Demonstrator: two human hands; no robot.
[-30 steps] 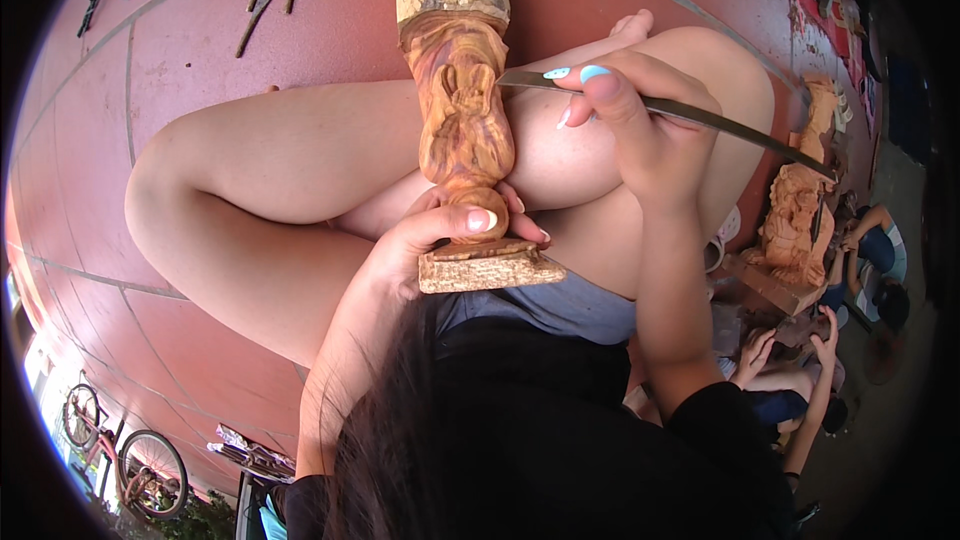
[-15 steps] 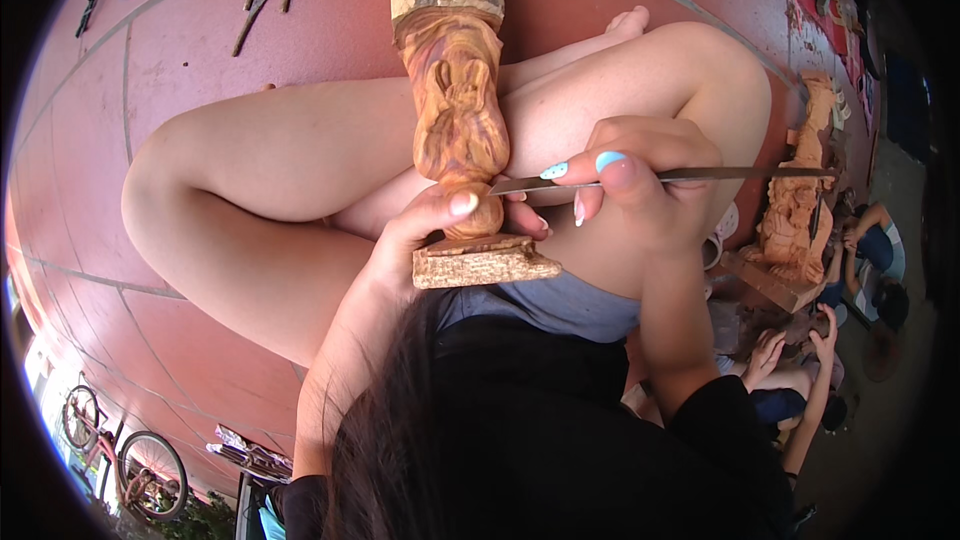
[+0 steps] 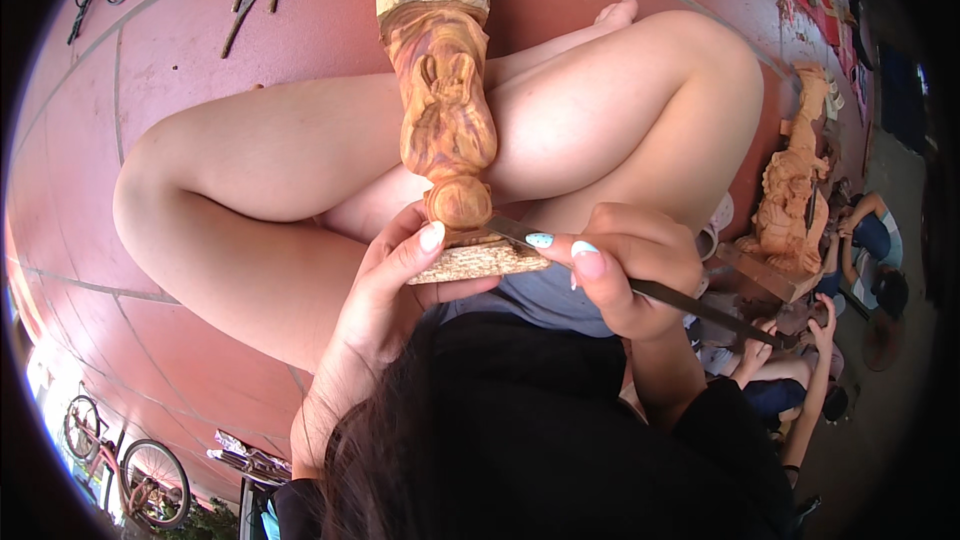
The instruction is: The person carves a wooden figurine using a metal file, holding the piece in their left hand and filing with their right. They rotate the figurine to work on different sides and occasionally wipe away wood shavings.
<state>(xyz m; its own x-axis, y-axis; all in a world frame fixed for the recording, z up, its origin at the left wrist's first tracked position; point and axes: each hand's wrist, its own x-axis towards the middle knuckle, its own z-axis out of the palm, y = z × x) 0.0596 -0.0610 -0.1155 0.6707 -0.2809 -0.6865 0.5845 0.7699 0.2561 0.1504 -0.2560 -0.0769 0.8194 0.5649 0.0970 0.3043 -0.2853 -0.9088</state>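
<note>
A carved wooden figure (image 3: 448, 110) with brown grain lies across my crossed legs, its rough pale block end pointing away from me. Its rounded head (image 3: 459, 204) and the flat rough-edged base (image 3: 475, 265) are nearest my body. My left hand (image 3: 395, 265) wraps round that base, thumb on top and fingers beneath. In my right hand (image 3: 635, 265) is a thin dark metal carving chisel (image 3: 690, 305), pinched between thumb and fingers. The chisel's flat tip meets the wood beside the base, just below the rounded head. Its far end sticks out to the right.
On the red tiled floor (image 3: 290, 25) ahead lie a flat metal tool (image 3: 242, 20) and a small piece. At right stands another carved wooden sculpture (image 3: 790, 195), with other people's hands (image 3: 765, 345) near it. A bicycle (image 3: 130, 475) is at the lower left.
The chisel tip has moved from the neck above the rounded head down to the base, and its handle now slants downward. My left hand has shifted lower onto the base.
</note>
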